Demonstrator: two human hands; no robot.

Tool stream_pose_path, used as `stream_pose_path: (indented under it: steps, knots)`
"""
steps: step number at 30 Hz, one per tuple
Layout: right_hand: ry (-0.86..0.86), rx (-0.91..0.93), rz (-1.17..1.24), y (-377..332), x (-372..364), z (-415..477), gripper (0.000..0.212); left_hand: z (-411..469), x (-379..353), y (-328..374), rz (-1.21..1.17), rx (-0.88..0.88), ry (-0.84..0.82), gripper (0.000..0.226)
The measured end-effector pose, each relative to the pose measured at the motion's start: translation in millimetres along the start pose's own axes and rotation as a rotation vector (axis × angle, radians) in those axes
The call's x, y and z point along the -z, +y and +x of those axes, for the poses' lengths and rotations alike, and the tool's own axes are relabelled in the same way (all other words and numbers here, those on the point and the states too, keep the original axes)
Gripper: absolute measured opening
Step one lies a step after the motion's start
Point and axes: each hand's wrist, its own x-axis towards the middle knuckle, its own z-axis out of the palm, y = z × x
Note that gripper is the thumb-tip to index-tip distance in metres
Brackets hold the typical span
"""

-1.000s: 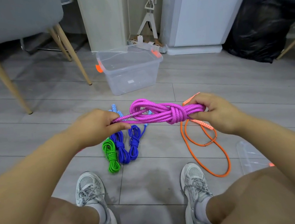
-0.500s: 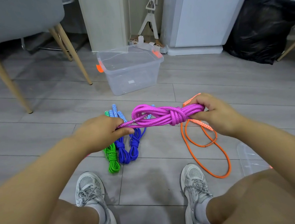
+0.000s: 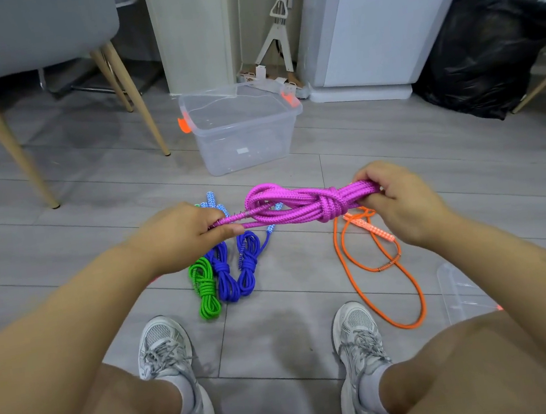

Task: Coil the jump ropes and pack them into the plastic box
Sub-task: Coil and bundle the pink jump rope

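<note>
I am cinching the knot on the coiled magenta jump rope [image 3: 298, 203], held mid-air over the floor [image 3: 311, 305], left hand [image 3: 179, 235] pinching its tail, right hand [image 3: 402, 204] curling its fingers [image 3: 373, 177] round the loops; next, I judge, it needs carrying forward into the clear plastic box [image 3: 244, 152].

Braided magenta rope [image 3: 302, 203], clear glossy plastic box [image 3: 243, 141], matt floor [image 3: 91, 194]

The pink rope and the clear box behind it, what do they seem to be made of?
Pink rope: looks like braided synthetic cord, matte; a woven crisscross pattern shows on its strands. The fibre itself cannot be told. Clear box: seems hard transparent plastic, glossy; the floor shows through its walls and the rim catches light.
</note>
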Motion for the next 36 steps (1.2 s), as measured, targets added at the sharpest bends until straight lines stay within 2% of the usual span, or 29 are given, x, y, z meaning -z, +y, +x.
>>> stream_pose_path:
  steps: [2, 7, 12, 14, 16, 19, 22, 25, 27, 30, 33, 36]
  knots:
    - [-0.01, 0.006, 0.01, -0.2, 1.5, -0.2, 0.008, 0.6, -1.8, 1.2, -0.015, 0.014, -0.009, 0.053]
    - [-0.087, -0.081, 0.067, -1.5, 8.7, -1.7, 0.008, 4.7, -9.8, 0.3, -0.065, -0.002, -0.063, 0.043]
    - [-0.136, -0.22, 0.421, -12.1, 21.1, 5.0, 0.008, 11.5, -30.6, 4.3, -0.167, -0.046, -0.171, 0.027]
    - [-0.153, -0.239, 0.502, -18.4, 23.7, 10.7, 0.016, 15.5, -32.4, 4.5, -0.201, -0.057, -0.171, 0.024]
    - [-0.144, -0.241, 0.548, -25.3, 25.5, 17.8, 0.009, 21.6, -31.0, 4.4, -0.215, -0.08, -0.164, 0.02]
    - [-0.139, -0.233, 0.507, -30.9, 25.5, 32.2, 0.009, 31.9, -27.2, 2.8, -0.207, -0.101, -0.174, 0.019]
    - [-0.165, -0.272, 0.396, -30.5, 17.8, 52.1, 0.011, 43.6, -23.8, 0.2, -0.094, -0.041, -0.313, 0.025]
    - [-0.236, -0.309, 0.199, -16.0, 5.7, 78.1, 0.031, 59.2, -21.5, -7.2, 0.056, -0.009, -0.445, 0.031]
    - [-0.269, -0.342, 0.13, -3.0, 0.2, 95.5, 0.038, 73.2, -23.6, -15.4, 0.1, 0.006, -0.463, 0.03]
    - [-0.182, -0.338, 0.084, 19.3, -6.9, 122.4, 0.03, 94.0, -31.3, -30.1, 0.114, 0.033, -0.474, 0.028]
    - [0.017, -0.341, 0.053, 46.0, -17.1, 146.8, 0.019, 113.1, -43.2, -45.5, 0.12, 0.036, -0.483, 0.021]
    - [0.242, -0.256, -0.114, 77.4, -33.9, 166.1, 0.015, 132.2, -60.5, -62.1, 0.118, 0.053, -0.503, 0.017]
